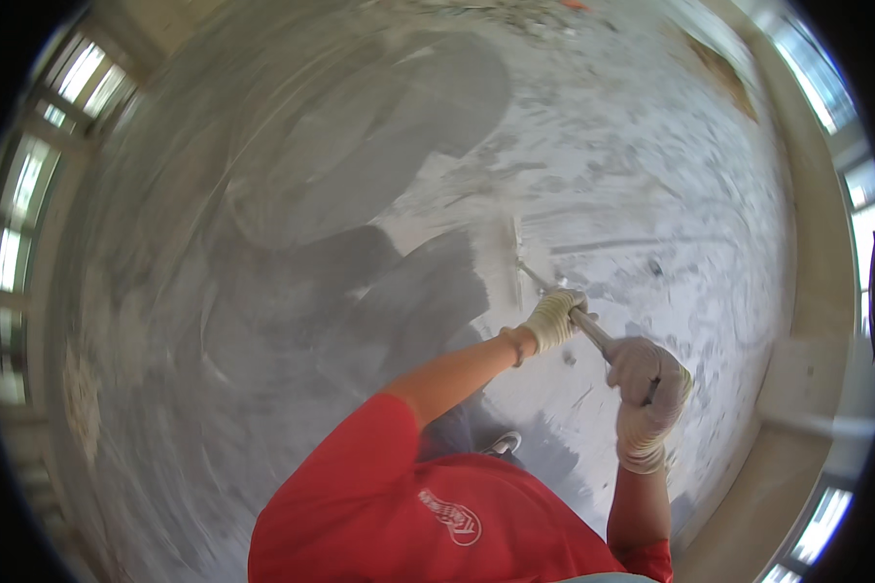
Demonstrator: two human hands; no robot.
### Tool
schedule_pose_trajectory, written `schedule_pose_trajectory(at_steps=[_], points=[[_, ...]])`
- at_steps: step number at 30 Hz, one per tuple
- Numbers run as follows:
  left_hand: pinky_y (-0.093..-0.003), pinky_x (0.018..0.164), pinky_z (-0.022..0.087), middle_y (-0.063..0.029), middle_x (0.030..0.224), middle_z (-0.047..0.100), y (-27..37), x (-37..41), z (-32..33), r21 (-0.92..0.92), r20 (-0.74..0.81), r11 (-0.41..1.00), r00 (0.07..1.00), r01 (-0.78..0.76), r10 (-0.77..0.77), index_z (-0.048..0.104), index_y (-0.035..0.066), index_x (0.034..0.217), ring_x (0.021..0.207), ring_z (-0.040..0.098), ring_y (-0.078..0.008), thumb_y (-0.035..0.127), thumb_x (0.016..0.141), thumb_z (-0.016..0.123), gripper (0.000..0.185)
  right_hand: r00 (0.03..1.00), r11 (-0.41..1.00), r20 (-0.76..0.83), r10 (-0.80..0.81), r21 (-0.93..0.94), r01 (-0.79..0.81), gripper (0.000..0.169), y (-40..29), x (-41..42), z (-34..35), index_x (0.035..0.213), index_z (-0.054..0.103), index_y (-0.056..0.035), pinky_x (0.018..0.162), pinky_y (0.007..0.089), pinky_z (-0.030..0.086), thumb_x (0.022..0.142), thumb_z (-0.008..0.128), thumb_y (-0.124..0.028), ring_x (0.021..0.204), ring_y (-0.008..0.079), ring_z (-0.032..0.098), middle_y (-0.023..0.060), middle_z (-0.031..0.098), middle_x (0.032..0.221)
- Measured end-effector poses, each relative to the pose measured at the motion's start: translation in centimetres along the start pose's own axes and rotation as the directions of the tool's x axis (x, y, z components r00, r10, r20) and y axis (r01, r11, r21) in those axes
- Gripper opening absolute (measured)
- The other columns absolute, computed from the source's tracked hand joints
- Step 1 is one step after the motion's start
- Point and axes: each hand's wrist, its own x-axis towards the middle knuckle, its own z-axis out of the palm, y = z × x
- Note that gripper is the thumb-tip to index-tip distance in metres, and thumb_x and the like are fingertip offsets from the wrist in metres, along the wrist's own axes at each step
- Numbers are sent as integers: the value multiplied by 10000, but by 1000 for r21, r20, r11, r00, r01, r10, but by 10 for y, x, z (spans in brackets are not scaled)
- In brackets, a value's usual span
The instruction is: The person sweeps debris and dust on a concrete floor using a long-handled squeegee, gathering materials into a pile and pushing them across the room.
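My left hand [555,319], in a pale knit work glove, grips the lower part of a light-coloured pole [592,332]. Higher up, closer to my body, my right hand [645,390] closes around the same pole in a similar glove with a dark mark on it. The pole slopes down and away to a narrow, pale crosswise head [516,255] at the floor. Motion blurs that head, so I cannot tell whether it is a broom or a scraper. It lies between a smooth darker grey floor patch [437,284] and whitish, dusty floor [627,218].
Debris [510,14] lies scattered at the far end, near a small orange thing [574,4]. A small dark lump [655,268] sits on the dusty floor to the right. Walls with windows [22,182] run along both sides. My shoe [507,442] shows below my arms.
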Motion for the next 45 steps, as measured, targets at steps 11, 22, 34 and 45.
schedule_pose_trajectory(at_steps=[11,22,34,45], points=[[-308,631,415,36,540,386,152,-177,127,220,661,969,747,-112,-63,402,129,579,506,370,-121,347,838,632,409,243,244,-186,952,940,-238,508,68,-256,-94,1153,526,-26,892,409,470,881,576,-452,1033,263,545,121,562,1123],[-345,940,420,15,724,478,48,-271,204,335,892,942,312,34,-328,467,109,772,711,480,-115,81,891,542,144,-431,400,-207,879,811,426,146,165,-565,-135,869,496,-112,553,362,446,892,487,-256,635,209,548,54,580,732],[-400,815,413,20,544,290,12,-163,154,252,605,864,626,436,-492,323,142,572,535,334,-154,355,1014,281,492,-391,257,-155,907,941,222,126,241,-404,-127,877,481,-112,495,280,489,871,519,-232,616,161,532,36,504,717],[-359,670,355,32,477,256,194,76,166,269,662,958,703,100,-260,283,180,523,464,271,-142,328,1018,263,518,-71,240,-235,969,968,75,139,286,-23,-109,801,501,-67,427,312,477,823,461,-198,556,199,553,90,554,719]])
